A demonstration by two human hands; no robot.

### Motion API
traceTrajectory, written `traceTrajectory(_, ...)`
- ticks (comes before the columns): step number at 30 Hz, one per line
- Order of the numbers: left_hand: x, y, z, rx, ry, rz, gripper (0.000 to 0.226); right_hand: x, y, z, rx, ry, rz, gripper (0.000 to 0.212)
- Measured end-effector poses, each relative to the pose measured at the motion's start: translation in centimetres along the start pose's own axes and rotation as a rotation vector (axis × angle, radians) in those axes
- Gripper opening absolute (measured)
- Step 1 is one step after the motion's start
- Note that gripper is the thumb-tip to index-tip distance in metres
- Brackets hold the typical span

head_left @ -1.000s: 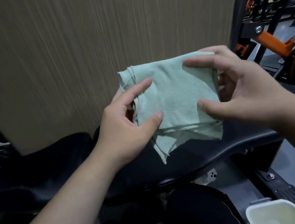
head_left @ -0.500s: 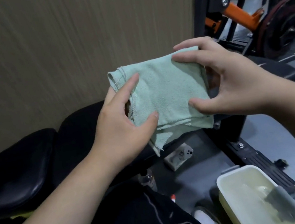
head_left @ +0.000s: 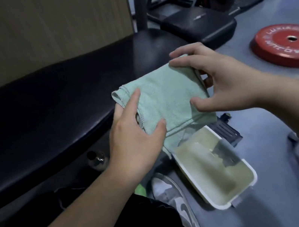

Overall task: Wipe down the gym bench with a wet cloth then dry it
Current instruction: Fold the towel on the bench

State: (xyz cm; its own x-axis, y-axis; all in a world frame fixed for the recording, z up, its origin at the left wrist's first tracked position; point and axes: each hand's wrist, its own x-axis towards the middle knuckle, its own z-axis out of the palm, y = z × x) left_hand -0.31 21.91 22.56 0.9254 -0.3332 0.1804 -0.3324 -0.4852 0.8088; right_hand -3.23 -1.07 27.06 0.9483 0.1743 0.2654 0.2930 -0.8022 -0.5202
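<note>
Head view: judging the task as barely begun, with no wiping of the gym bench [head_left: 46, 114] under way and drying yet to follow. Holding the folded cloth [head_left: 168, 98] in the air at the bench's front edge, above the water tub [head_left: 241, 195]. Pinching its left side with the left hand [head_left: 134, 135], thumb on top; gripping its right side with the right hand [head_left: 225, 84], fingers partly curled.
</note>
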Motion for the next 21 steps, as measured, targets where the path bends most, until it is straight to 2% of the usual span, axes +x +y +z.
traceTrajectory(12,-4.6,-8.2,13.0,0.139,-0.260,-0.451,0.078,-8.3,10.7,12.8,0.162,-0.114,0.224,0.066)
traceTrajectory(17,-5.1,-11.8,16.8,0.317,-0.379,-0.562,0.080,-10.6,13.5,18.0,0.216,-0.160,0.364,0.056)
traceTrajectory(21,-4.8,-14.0,18.1,0.401,-0.476,-0.589,0.081,-12.2,15.0,21.5,0.216,-0.183,0.388,0.044)
